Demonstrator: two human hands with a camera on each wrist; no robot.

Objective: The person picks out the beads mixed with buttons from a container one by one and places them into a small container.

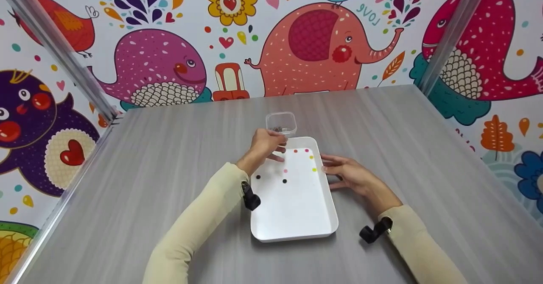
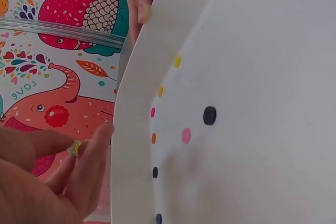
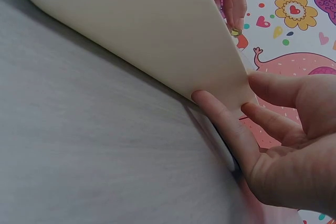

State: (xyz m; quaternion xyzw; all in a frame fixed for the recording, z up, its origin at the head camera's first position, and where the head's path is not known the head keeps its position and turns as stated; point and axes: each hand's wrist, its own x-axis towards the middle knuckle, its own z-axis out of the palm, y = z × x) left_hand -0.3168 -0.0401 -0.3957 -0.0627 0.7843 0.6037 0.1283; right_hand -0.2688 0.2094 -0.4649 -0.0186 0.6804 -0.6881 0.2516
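Over the far left corner of a white tray, my left hand pinches a small shiny yellowish piece between thumb and fingertip; its exact kind is too small to tell. My right hand touches the tray's right side wall, fingers extended along the outside, as the right wrist view shows. Small round flat pieces lie in the tray: a black one, a pink one, a yellow one and several others along the far and right edges.
Just beyond the tray stands a clear plastic box with small dark pieces inside. The grey tabletop ends at a wall printed with cartoon animals. Metal posts rise at both back corners.
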